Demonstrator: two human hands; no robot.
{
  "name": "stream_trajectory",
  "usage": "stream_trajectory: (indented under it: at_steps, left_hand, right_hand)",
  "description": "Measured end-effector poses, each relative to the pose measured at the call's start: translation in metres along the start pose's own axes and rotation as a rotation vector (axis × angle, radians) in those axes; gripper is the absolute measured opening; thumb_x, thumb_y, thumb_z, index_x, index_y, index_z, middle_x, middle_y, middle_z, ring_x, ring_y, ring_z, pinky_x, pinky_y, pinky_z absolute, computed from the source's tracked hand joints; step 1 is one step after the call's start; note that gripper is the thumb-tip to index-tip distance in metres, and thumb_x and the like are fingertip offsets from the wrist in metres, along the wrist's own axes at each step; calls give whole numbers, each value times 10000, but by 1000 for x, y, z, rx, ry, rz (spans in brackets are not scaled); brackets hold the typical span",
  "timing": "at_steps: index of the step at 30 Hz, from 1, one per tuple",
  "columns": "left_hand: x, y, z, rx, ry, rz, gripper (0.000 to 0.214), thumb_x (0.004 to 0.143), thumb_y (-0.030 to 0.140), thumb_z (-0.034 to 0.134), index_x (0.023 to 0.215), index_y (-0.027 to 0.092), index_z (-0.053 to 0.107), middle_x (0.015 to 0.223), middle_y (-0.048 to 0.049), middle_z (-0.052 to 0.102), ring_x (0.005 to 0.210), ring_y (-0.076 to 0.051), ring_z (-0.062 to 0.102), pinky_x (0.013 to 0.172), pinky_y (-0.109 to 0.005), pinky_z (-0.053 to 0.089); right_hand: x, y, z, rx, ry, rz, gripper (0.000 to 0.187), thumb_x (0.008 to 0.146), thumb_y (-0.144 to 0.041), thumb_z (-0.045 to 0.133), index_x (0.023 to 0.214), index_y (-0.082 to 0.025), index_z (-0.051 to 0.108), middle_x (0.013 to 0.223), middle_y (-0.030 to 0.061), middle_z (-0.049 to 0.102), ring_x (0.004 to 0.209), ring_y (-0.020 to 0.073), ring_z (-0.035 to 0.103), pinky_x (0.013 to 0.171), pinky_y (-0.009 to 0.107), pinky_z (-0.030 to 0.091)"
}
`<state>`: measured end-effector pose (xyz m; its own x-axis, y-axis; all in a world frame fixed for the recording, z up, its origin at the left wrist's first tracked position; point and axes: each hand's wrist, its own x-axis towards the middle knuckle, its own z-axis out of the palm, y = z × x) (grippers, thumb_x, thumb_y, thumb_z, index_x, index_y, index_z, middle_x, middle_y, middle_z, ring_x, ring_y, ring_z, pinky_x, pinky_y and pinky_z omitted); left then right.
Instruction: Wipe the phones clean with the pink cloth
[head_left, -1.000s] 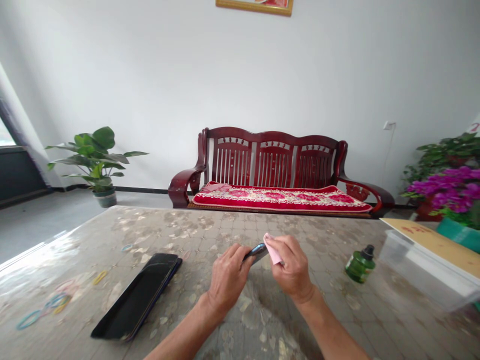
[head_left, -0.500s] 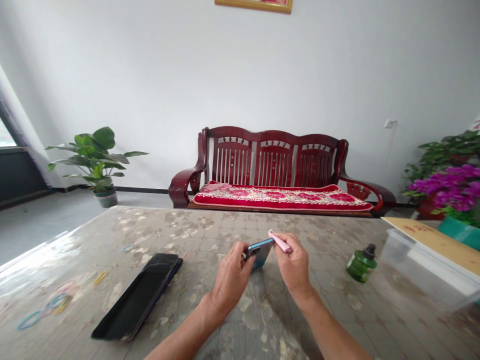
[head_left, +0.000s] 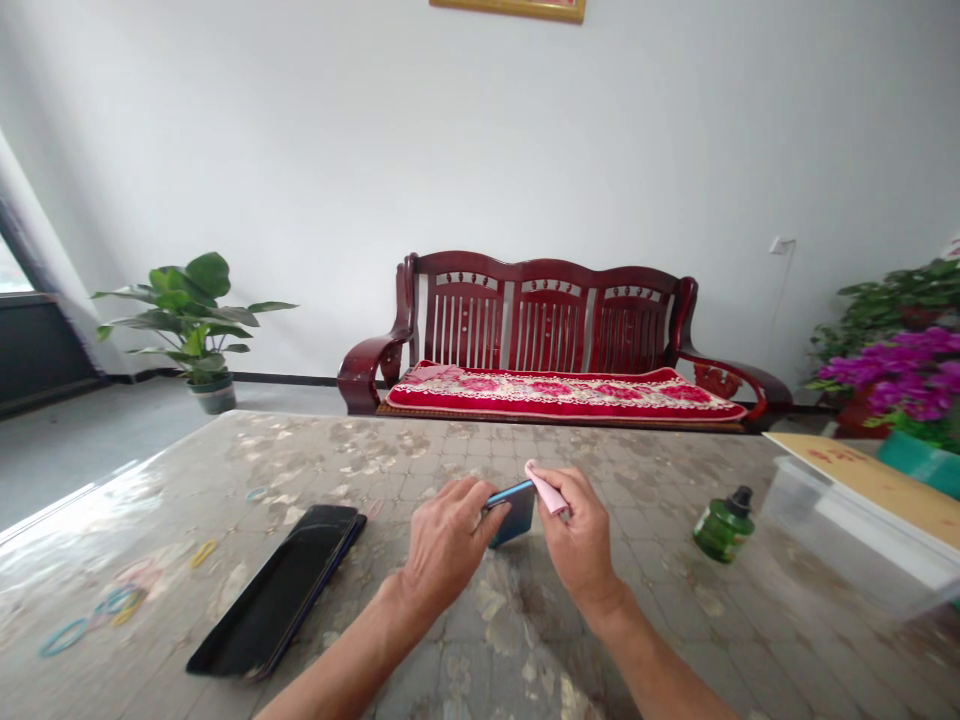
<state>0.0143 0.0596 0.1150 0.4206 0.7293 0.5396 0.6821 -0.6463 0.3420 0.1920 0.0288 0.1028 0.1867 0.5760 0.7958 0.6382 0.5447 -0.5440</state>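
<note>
A blue smartphone is held on edge just above the table, its long top edge facing me. My left hand is closed on the phone's left end, thumb against the near face. At the other end, my right hand pinches a folded pink cloth, which touches the phone's upper right corner. The fingertips behind the phone and cloth are hidden. To the left of my left hand lies a larger black-screened device, flat on the table in a dark case.
On the patterned tablecloth stand a green bottle at right and a clear plastic box with a tan sheet on top. Several coloured rubber bands lie at far left. A wooden bench is beyond the table.
Both hands have shifted slightly left with the phone and cloth. The phone has turned, and my left hand is now spread more over its left end.
</note>
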Motion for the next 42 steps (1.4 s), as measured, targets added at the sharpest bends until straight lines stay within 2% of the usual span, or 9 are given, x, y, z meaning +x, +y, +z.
stream_trajectory:
  at_steps: [2,6,9,15,20,25,29,35,42]
  left_hand:
    - [4,3,-9,35,-15,13,104,933,297,591,870,239,649,862,-4,651,868,-187,625,706,-249,418]
    - [13,9,-23,73,-153,28,114,918,289,624,821,235,646,811,13,638,748,-162,627,614,-248,378]
    - [14,11,-27,125,-177,78,139,911,289,629,785,231,630,760,10,637,727,-173,624,604,-259,368]
    - [-5,-2,-7,102,-4,186,188,947,292,570,780,217,613,760,-18,644,729,-181,598,633,-267,389]
    - [-22,-19,15,-15,95,88,161,954,316,561,864,227,661,765,-12,661,743,-181,623,658,-256,424]
    - [-34,-28,22,-83,0,-72,84,927,268,583,953,257,662,849,9,717,786,-166,678,692,-232,452]
    - [-42,-34,25,-79,-88,-120,97,903,243,590,964,274,660,840,25,733,800,-168,699,692,-221,457]
    - [-44,-38,27,-16,-107,-99,129,933,295,548,894,247,661,787,-6,722,758,-176,686,663,-228,448]
    - [-44,-41,27,99,-105,-25,159,966,319,542,905,240,666,799,-14,699,786,-196,654,701,-266,447]
  right_hand:
    - [0,-1,1,0,1,-4,332,857,-100,485,1087,-233,685,997,57,669,938,190,637,836,313,521]
    - [-2,-7,2,23,-13,-21,333,863,-87,482,1076,-235,690,982,54,665,925,181,639,818,302,529]
    - [-4,-15,3,45,-62,-63,328,890,-91,480,1097,-243,684,989,56,664,934,178,639,822,305,537]
    - [-8,-21,4,23,-115,-170,367,895,-69,463,1131,-254,676,972,53,665,913,169,642,784,295,556]
    - [-16,1,6,-113,-195,-250,417,874,-43,466,1184,-245,659,982,59,672,914,172,643,809,304,560]
    - [-21,22,9,-201,-206,-254,389,886,-37,485,1168,-238,664,967,67,676,911,184,649,818,330,567]
    - [-30,11,16,-182,-259,-316,396,902,-55,492,1208,-251,649,998,70,688,960,189,658,850,334,572]
    - [-37,-4,23,-186,-331,-379,426,878,-49,524,1246,-238,628,1016,76,697,981,200,663,855,333,578]
    - [-26,31,7,-312,-251,-311,363,881,-40,477,1114,-229,682,930,72,685,909,191,650,817,334,562]
